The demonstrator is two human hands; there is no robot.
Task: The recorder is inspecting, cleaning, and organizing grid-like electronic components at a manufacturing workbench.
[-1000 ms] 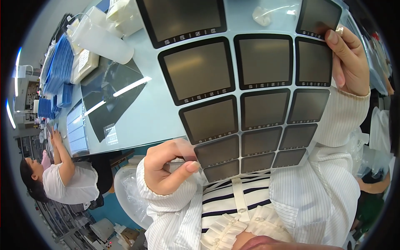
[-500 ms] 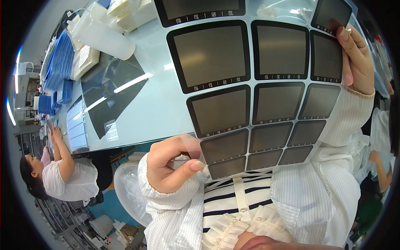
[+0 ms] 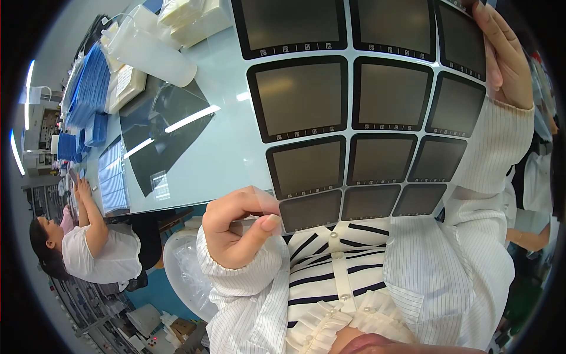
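Note:
A clear plastic sheet (image 3: 348,130) printed with rows of dark, black-framed panels hangs tilted in front of me. Small white icons run along the bottom edge of each panel. My left hand (image 3: 240,227) pinches its near left corner between thumb and forefinger. At the far right edge, my right hand (image 3: 508,56) grips the same sheet, its thumb in front and the other fingers partly hidden. The sheet's far end runs out of the picture at the top. It hides part of the glass-topped table (image 3: 230,150) beyond.
On the table's left lie a dark transparent sheet (image 3: 168,130), a white plastic bottle (image 3: 154,56) on its side, and stacked blue sheets (image 3: 88,82). A co-worker (image 3: 100,251) in white works at the far left. Beside me stands a white tub (image 3: 184,268) holding clear plastic.
The sheet has tilted and shifted, its near edge rising away from my chest. My right hand has moved up with the far edge; my left hand keeps its corner, slightly higher and left.

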